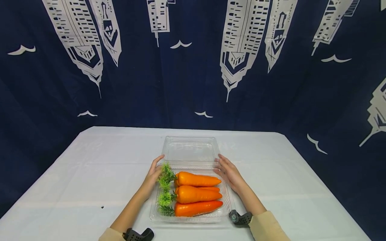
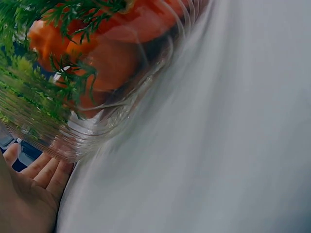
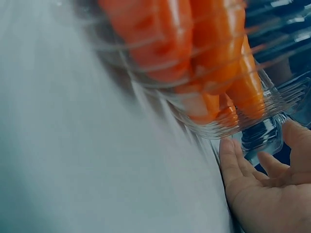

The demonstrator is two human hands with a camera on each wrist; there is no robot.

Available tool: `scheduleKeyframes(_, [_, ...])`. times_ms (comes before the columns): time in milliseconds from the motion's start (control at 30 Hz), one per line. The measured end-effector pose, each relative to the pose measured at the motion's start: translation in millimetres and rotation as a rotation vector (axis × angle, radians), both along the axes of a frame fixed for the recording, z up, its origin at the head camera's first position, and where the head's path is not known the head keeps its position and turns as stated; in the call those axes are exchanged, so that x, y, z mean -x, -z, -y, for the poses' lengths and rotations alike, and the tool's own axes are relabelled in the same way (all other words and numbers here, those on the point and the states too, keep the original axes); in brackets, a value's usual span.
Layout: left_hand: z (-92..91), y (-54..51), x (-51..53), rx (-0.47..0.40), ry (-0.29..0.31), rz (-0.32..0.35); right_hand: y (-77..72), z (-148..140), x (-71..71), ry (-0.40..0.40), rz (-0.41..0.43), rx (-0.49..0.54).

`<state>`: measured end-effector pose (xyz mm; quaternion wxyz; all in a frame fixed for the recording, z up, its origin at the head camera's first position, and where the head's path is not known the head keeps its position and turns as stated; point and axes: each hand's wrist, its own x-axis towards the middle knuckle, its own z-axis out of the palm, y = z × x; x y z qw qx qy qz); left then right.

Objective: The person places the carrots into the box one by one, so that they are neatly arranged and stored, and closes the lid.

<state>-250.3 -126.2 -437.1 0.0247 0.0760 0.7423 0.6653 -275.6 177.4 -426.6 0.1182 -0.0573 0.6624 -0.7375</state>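
A clear plastic clamshell box (image 1: 227, 207) lies on the table, its lid (image 1: 191, 150) folded back away from me. Several orange carrots (image 1: 197, 194) with green leafy tops (image 1: 165, 199) lie side by side inside, tips to the right. At the box's left side, near the hinge, is my left hand (image 1: 152, 177), fingers extended along the wall. My right hand (image 1: 230, 172) is opposite, by the right wall near the hinge, its fingers fairly straight. In both wrist views the fingertips of the left hand (image 2: 36, 187) and right hand (image 3: 265, 189) are at the ribbed walls; firm contact is unclear.
The box stands on a white-covered table (image 1: 90, 167). Behind it hangs a dark blue curtain (image 1: 187, 80) with white building and bird prints. A small dark speck (image 1: 102, 207) lies on the cloth to the left. Both wrists wear black camera bands.
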Motion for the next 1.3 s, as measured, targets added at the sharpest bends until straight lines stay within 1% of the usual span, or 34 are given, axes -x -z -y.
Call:
scheduleKeyframes(133, [0.6, 2.4, -0.1, -0.018, 0.000, 0.002, 1.1, 0.6, -0.9, 0.006, 0.007, -0.013])
scheduleKeyframes(267, [0.3, 2.5, 0.8, -0.009, -0.009, 0.004, 1.5, 0.4, -0.5, 0.022, 0.006, -0.026])
scheduleKeyframes(500, [-1.4, 1.3, 1.0, 0.000, -0.005, 0.001, 2.2, -1.4, -1.0, 0.057, 0.004, -0.002])
scheduleKeyframes(633, [-1.3, 0.7, 0.5, -0.001, -0.005, -0.007, 2.9, -1.3, -0.9, 0.071, -0.013, -0.007])
scheduleKeyframes(800, [-1.3, 0.0, -0.5, -0.001, -0.002, -0.013, 3.4, -1.2, -0.3, 0.077, -0.047, -0.042])
scheduleKeyframes(1033, [0.0, -1.7, -3.0, 0.028, -0.002, -0.019, 3.8, -0.7, -0.2, 0.101, -0.078, -0.066])
scheduleKeyframes(1167, [0.6, -1.6, -3.9, 0.029, -0.002, -0.012, 3.4, -0.7, -0.6, 0.114, -0.085, -0.065])
scheduleKeyframes(1300, [0.7, -1.0, -3.2, 0.028, -0.007, -0.005, 2.2, -0.9, -0.7, 0.117, -0.078, -0.041])
